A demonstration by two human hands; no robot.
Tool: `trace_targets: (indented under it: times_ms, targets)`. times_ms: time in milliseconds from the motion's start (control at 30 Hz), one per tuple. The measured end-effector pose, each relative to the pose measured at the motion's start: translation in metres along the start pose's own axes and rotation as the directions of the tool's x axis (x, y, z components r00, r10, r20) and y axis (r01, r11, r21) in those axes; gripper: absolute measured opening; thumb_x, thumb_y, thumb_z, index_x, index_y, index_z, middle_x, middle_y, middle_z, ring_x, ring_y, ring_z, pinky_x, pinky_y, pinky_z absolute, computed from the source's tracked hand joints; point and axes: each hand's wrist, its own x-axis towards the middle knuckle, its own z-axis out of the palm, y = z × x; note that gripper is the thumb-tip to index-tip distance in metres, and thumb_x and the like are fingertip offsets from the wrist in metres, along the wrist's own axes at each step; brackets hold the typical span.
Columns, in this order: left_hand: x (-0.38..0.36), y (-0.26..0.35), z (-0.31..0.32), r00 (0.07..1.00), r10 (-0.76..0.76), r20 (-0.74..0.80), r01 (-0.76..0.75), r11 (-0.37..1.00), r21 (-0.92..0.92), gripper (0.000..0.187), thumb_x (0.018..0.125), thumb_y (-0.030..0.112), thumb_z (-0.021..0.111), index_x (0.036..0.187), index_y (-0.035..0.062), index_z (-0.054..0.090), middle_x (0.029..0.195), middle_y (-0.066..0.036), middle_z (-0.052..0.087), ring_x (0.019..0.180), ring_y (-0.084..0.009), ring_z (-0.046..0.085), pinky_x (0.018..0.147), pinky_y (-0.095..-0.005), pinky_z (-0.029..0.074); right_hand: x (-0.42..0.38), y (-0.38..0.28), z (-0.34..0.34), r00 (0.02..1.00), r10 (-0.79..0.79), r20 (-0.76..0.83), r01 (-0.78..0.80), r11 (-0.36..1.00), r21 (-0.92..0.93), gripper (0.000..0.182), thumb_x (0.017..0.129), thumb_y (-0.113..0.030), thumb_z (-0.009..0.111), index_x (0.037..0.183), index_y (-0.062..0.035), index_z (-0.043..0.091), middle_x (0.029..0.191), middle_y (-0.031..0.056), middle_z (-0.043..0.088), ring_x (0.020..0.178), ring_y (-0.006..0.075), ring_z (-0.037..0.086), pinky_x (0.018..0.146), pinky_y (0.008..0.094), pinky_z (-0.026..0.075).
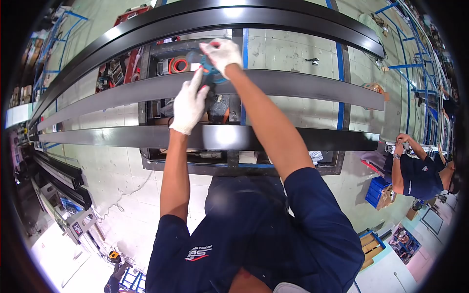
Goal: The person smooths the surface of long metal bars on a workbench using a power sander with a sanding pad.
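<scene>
Both hands wear white gloves. A teal and black power tool rests over the middle dark metal bar. My left hand is at the tool's lower left side, with fingers reaching up along it and a small white piece near the fingertips. Above the tool, my right hand bends over its top, thumb and fingers pinched together; what they hold, if anything, is too small to make out. Nearer my body lies another dark bar, and a wider one runs across the far side.
An orange tape roll sits in the frame under the bars. Red toolboxes stand at the left. On the right, a co-worker in a dark shirt is near a blue crate. Blue racks stand at far right.
</scene>
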Motion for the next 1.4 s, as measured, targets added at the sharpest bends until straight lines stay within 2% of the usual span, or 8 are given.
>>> trace_targets:
  times_ms: [133,167,233,333,633,833,1033,1400]
  targets:
    - [0.016,0.068,0.051,0.990,0.102,0.095,-0.106,0.994,0.028,0.065,0.111,0.034,0.068,0.172,0.0239,0.049,0.119,-0.028,0.070,0.104,-0.0487,0.075,0.091,-0.0565,0.062,-0.005,0.043,-0.095,0.989,-0.033,-0.143,0.024,0.998,-0.062,0.049,0.096,-0.053,0.085,0.104,-0.0042,0.089,0.078,0.0072,0.078,0.071,0.0144,0.068,0.069,0.0371,0.056]
    - [0.020,0.090,0.060,0.983,0.095,0.157,-0.099,0.995,0.023,0.068,0.111,0.032,0.068,0.175,0.0253,0.045,0.121,-0.027,0.071,0.105,-0.0503,0.075,0.093,-0.0569,0.062,0.004,0.070,-0.114,0.979,-0.038,-0.199,0.023,0.996,-0.081,0.055,0.094,-0.061,0.079,0.102,-0.0071,0.090,0.086,0.0144,0.083,0.082,0.0260,0.078,0.082,0.0425,0.061]
    - [0.027,0.127,0.093,0.970,0.158,0.184,-0.162,0.987,0.005,0.069,0.110,0.032,0.069,0.175,0.0256,0.046,0.119,-0.026,0.070,0.103,-0.0492,0.076,0.091,-0.0560,0.062,-0.006,0.089,-0.169,0.959,0.009,-0.283,-0.025,0.998,-0.052,0.058,0.093,-0.060,0.081,0.105,-0.0032,0.089,0.091,0.0173,0.084,0.085,0.0270,0.079,0.083,0.0421,0.061]
    - [0.037,0.189,0.137,0.944,0.220,0.244,-0.217,0.975,-0.041,0.068,0.110,0.032,0.071,0.173,0.0258,0.048,0.119,-0.025,0.070,0.101,-0.0485,0.076,0.090,-0.0559,0.063,-0.013,0.130,-0.253,0.942,0.097,-0.323,-0.065,0.992,0.108,0.039,0.098,-0.038,0.089,0.100,0.0007,0.087,0.087,-0.0016,0.077,0.078,0.0074,0.062,0.071,0.0283,0.050]
    - [0.056,0.364,0.282,0.836,0.416,0.357,-0.360,0.908,-0.215,0.065,0.110,0.035,0.069,0.171,0.0289,0.049,0.123,-0.027,0.071,0.101,-0.0463,0.078,0.090,-0.0557,0.064,-0.046,0.255,-0.489,0.815,0.166,-0.555,0.055,0.931,0.360,0.038,0.098,-0.035,0.092,0.106,0.0022,0.088,0.096,0.0029,0.082,0.080,0.0095,0.066,0.075,0.0291,0.053]
    - [0.061,0.440,0.337,0.777,0.400,0.486,-0.257,0.906,-0.335,0.071,0.111,0.047,0.064,0.176,0.0288,0.042,0.128,-0.032,0.073,0.109,-0.0518,0.077,0.099,-0.0584,0.061,-0.064,0.285,-0.588,0.650,0.188,-0.736,-0.141,0.982,0.126,0.040,0.096,-0.039,0.091,0.109,-0.0006,0.090,0.094,0.0033,0.084,0.085,0.0111,0.071,0.084,0.0322,0.057]
    - [0.059,0.429,0.335,0.789,0.331,0.518,-0.140,0.917,-0.373,0.069,0.111,0.050,0.062,0.173,0.0243,0.047,0.122,-0.031,0.077,0.115,-0.0518,0.075,0.103,-0.0592,0.060,-0.063,0.270,-0.582,0.558,0.203,-0.805,-0.223,0.971,0.090,0.041,0.093,-0.038,0.093,0.109,-0.0008,0.091,0.097,0.0068,0.087,0.087,0.0140,0.074,0.088,0.0341,0.059]
    - [0.021,0.277,0.230,0.921,0.149,0.359,0.024,0.900,-0.436,0.068,0.111,0.041,0.069,0.172,0.0171,0.050,0.110,-0.022,0.081,0.101,-0.0378,0.080,0.093,-0.0469,0.060,-0.027,0.206,-0.387,0.760,0.147,-0.633,0.046,0.960,0.277,0.034,0.096,-0.031,0.091,0.102,0.0022,0.089,0.084,0.0047,0.082,0.077,0.0103,0.069,0.076,0.0308,0.055]
